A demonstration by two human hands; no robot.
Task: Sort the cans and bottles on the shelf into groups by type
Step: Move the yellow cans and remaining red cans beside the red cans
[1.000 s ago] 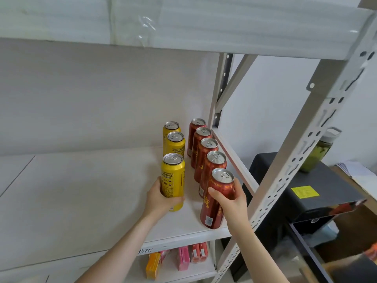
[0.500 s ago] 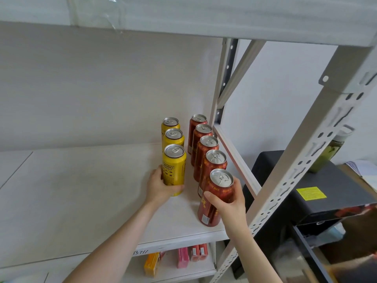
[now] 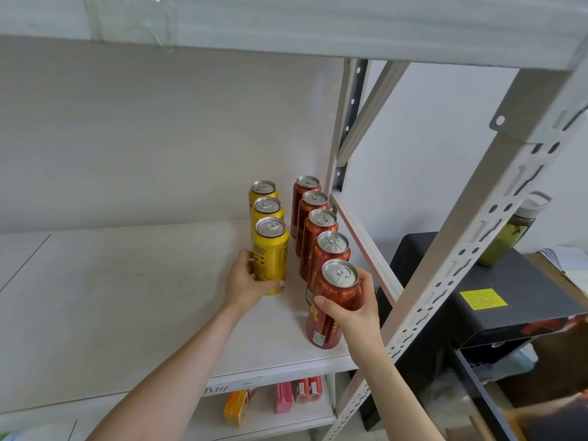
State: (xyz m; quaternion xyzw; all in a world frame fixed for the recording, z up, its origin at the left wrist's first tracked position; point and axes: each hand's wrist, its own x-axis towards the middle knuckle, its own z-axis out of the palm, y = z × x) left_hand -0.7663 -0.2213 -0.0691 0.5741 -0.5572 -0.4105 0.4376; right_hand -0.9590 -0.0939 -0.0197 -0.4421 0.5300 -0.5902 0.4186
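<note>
- The left grip [image 3: 246, 283] is wrapped round the lower half of the front yellow can [image 3: 271, 249], thumb across the near face and fingers round the far side; the can stands upright on the shelf [image 3: 127, 297], at the near end of a row of three yellow cans, just in front of the middle yellow can [image 3: 267, 210].
- The right grip [image 3: 353, 308] holds the front red can [image 3: 321, 329] high up, just under its rim; this can is upright near the shelf's front edge and ends a row of five red cans; whether it touches the next red can [image 3: 331, 249] I cannot tell.
- The two rows run front to back, side by side with a gap between; yellow on the left, red on the right beside the frame rail [image 3: 366, 243].
- What the next move turns on: each can's long axis is vertical and each sits inside the grip on its own side; its row lies straight beyond it, away from the person; closing up would likely be a short slide rearward.
- The sort looks nearly done; no bottles show on this shelf.
- The red can, held high and near the edge, could tip if pushed at the top.
</note>
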